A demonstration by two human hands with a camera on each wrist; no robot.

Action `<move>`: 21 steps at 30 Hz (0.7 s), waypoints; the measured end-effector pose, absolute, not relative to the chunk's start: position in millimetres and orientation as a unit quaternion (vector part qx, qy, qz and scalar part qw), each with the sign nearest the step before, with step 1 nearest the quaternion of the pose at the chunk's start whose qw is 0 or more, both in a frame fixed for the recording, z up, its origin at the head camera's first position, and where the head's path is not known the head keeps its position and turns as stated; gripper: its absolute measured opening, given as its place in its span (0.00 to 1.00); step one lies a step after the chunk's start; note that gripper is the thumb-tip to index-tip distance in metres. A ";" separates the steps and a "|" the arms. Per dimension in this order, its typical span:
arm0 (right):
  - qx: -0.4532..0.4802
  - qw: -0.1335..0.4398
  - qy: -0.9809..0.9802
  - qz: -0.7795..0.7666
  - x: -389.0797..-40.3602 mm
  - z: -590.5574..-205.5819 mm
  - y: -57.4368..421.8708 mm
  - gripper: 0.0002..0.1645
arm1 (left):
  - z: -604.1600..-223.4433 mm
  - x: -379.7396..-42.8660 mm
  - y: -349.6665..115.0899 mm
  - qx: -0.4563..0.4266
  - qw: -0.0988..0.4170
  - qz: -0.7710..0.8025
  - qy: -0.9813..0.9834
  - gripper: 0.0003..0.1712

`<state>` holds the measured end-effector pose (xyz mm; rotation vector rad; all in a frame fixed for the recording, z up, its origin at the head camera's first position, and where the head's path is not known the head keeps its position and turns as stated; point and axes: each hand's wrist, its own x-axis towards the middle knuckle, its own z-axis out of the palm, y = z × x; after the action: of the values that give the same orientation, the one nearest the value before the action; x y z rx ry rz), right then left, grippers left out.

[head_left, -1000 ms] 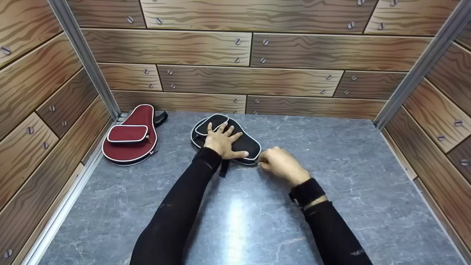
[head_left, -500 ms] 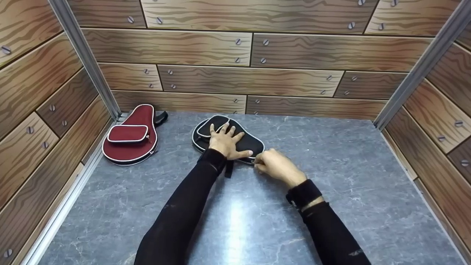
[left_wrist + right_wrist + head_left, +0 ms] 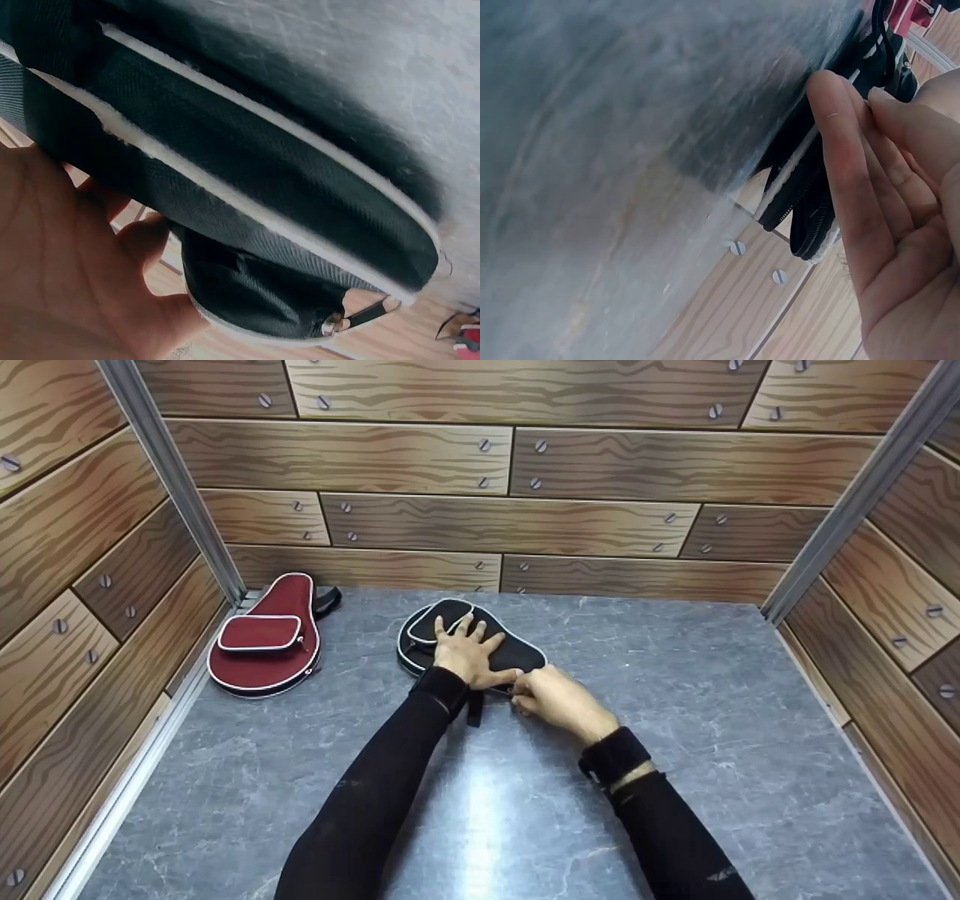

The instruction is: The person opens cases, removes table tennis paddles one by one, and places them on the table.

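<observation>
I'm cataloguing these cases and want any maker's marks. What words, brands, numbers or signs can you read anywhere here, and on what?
No readable text: none on the visible parts of the black case, the red case, the wood-print wall or the grey tabletop.
Pale marks on the left sleeve and right sleeve: too small and blurred to tell whether they are lettering.
</observation>
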<state>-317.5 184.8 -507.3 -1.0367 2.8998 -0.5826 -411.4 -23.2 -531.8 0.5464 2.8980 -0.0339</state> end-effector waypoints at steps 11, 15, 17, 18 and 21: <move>-0.245 0.038 0.939 -0.239 -319.3 -484.0 205.0 0.09 | -518.0 -389.5 -36.4 0.203 0.078 0.005 0.976 0.59; -0.243 0.016 0.942 -0.232 -321.2 -479.3 213.6 0.10 | -501.0 -371.4 -42.0 0.226 0.074 -0.007 0.971 0.57; -0.246 0.006 0.941 -0.233 -322.2 -478.7 217.2 0.11 | -492.6 -362.1 -45.1 0.243 0.069 -0.013 0.967 0.56; -0.248 0.001 0.940 -0.235 -322.4 -478.5 218.7 0.12 | -490.1 -359.0 -46.6 0.253 0.064 -0.021 0.965 0.55; -0.254 -0.014 0.938 -0.236 -322.9 -478.8 222.2 0.12 | -488.6 -354.9 -51.7 0.287 0.054 -0.024 0.956 0.54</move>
<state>-322.9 222.2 -478.8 -0.8038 2.9730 -0.7472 -354.9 -51.7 -488.6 0.8724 2.9041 -0.0726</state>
